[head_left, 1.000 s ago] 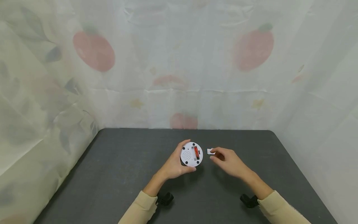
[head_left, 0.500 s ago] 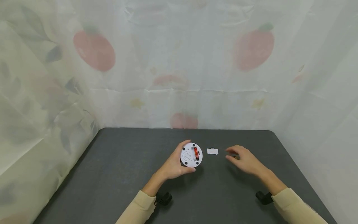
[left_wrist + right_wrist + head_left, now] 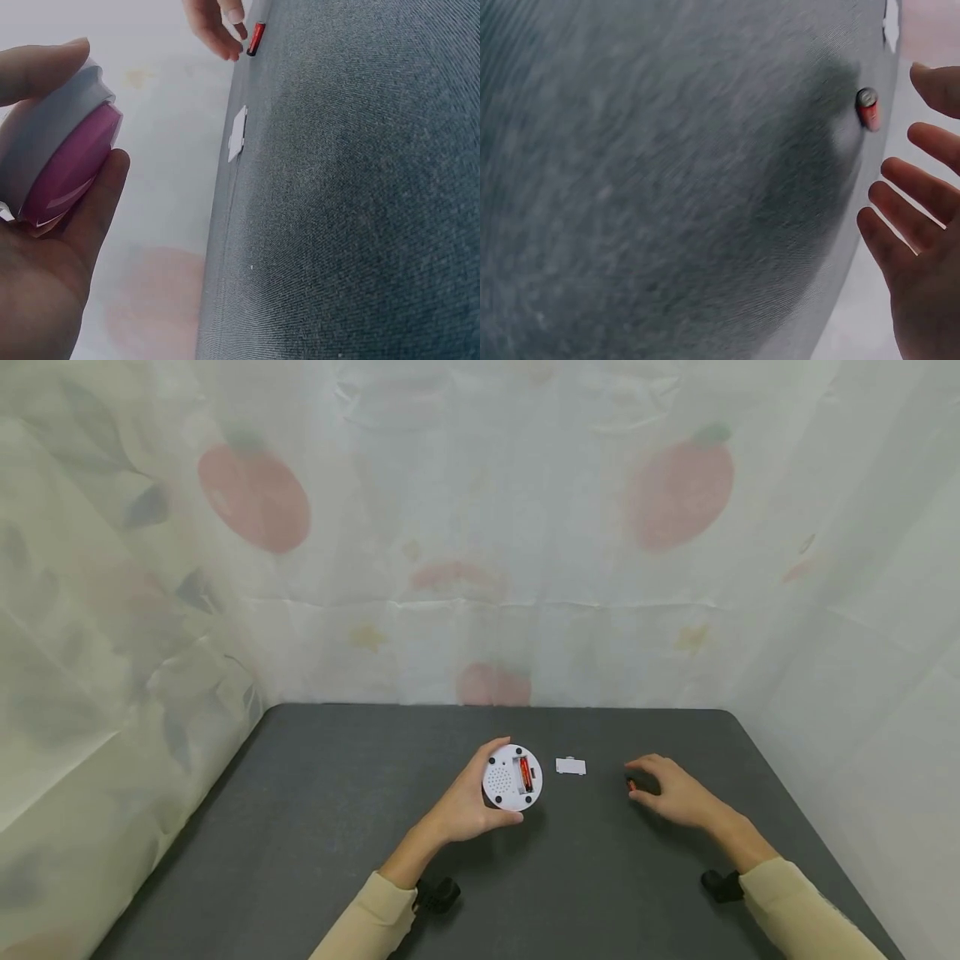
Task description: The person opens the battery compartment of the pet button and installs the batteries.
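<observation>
My left hand (image 3: 471, 802) grips a round white device (image 3: 501, 778) between thumb and fingers. Its underside faces me, with dark round feet, a patch of small holes and an uncovered battery compartment where a red battery (image 3: 526, 774) lies. A pink face (image 3: 71, 169) of the device shows in the left wrist view. Over the table to the right, my right hand (image 3: 675, 795) has its fingers extended around a loose red-and-black battery (image 3: 868, 110), which lies on the tabletop just off the fingertips. Between the device and that hand lies a small white battery cover (image 3: 570, 766).
The dark grey table (image 3: 322, 827) has rounded far corners. Behind it hangs a pale fruit-print curtain (image 3: 465, 510), which also closes off both sides. Black wrist cameras (image 3: 437, 895) sit below the cuffs of light sleeves (image 3: 375, 910).
From the battery cover, my right hand has moved right to the loose battery, leaving the cover lying on the table. The left hand and device have barely shifted.
</observation>
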### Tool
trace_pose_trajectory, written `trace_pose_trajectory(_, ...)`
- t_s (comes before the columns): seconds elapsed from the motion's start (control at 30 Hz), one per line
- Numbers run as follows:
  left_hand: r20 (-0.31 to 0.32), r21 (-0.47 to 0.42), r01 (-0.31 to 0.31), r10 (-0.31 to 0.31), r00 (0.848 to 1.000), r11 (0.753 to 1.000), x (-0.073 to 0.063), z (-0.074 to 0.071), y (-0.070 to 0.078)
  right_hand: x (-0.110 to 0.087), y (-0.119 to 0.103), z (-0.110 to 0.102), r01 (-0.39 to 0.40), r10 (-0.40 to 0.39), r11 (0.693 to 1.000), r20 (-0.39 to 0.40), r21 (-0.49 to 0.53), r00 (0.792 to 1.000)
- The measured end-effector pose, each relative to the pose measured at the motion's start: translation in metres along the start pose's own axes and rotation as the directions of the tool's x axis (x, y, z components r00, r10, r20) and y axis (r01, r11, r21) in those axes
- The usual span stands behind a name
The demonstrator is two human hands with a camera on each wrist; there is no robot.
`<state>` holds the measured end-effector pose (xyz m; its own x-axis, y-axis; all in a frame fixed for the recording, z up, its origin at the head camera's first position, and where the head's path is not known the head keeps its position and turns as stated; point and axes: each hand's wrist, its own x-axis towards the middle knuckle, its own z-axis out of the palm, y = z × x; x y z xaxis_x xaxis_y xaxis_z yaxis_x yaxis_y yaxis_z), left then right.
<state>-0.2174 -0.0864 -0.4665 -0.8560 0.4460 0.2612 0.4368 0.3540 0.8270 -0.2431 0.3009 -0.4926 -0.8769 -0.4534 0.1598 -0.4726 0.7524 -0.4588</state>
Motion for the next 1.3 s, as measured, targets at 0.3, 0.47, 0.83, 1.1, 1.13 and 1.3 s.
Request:
trace_pose_trajectory(0.3, 0.010, 0.005, 0.005, -0.005, 1.000, 1.000, -0.001, 0.000, 0.000, -0.003, 0.008, 0.003, 0.010, -0.009, 0.999, 0.027, -0.030, 1.000)
trace_pose_trajectory(0.47, 0.010, 0.004, 0.012, -0.012, 1.000, 1.000, -0.002, 0.001, -0.001, -0.004, 0.010, 0.006, -0.002, 0.003, 0.998, 0.020, -0.065, 1.000)
trace_pose_trajectory(0.83, 0.007, 0.007, 0.016, -0.016, 1.000, 1.000, -0.003, 0.004, -0.003, -0.003, 0.004, 0.013, -0.034, 0.029, 0.997, -0.074, -0.071, 0.997)
trace_pose_trajectory(1.1, 0.014, 0.006, 0.025, -0.025, 1.000, 1.000, -0.002, 0.004, -0.002, 0.000, -0.009, 0.016, -0.049, 0.057, 0.996, -0.123, 0.070, 0.991)
trace_pose_trajectory(1.13, 0.016, 0.010, 0.025, -0.025, 1.000, 1.000, -0.002, 0.004, -0.002, 0.001, -0.010, 0.016, -0.057, 0.069, 0.994, -0.126, 0.094, 0.990)
trace_pose_trajectory(1.3, 0.021, 0.012, 0.023, -0.023, 1.000, 1.000, -0.002, 0.004, -0.002, 0.003, -0.016, 0.019, -0.084, 0.111, 0.978, -0.132, 0.192, 0.985)
